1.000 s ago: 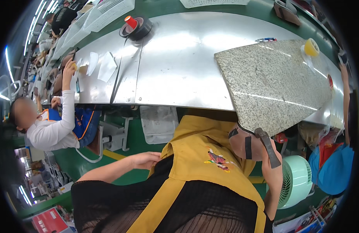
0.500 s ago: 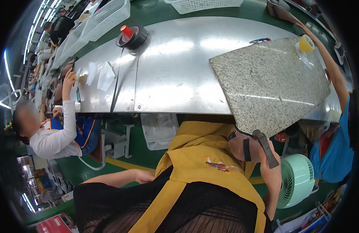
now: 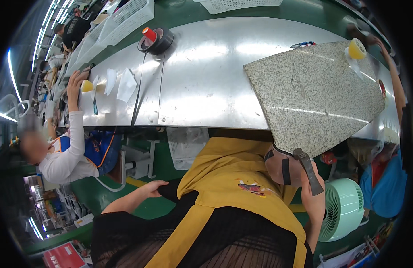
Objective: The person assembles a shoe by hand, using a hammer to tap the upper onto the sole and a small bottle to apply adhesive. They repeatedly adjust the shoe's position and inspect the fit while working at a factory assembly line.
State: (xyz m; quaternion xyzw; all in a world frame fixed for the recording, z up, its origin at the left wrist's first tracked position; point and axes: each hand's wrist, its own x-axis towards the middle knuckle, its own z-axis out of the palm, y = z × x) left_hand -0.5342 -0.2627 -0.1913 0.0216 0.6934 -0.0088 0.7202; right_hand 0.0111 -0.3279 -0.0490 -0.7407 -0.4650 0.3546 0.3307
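Low at my left side, my left hand is closed on the edge of my black shirt. My right hand is near the stone slab's front corner, closed round a hammer; its long dark grey head shows, while the handle and most of my fingers are hidden. Beside the hammer, against my yellow apron, is a rounded pinkish-brown piece with black strips; its kind I cannot tell. The speckled stone slab lies on the metal table, its near corner jutting over the edge.
A black tape roll with an orange-red cap, white sheets and a pen lie on the table. A yellow roll sits on the slab. A green fan stands at right. Co-workers sit left and right.
My left hand has moved outward to the left from the apron, drawing out the black cloth. My right hand stays almost still. The left co-worker's hand has let go of a yellow item.
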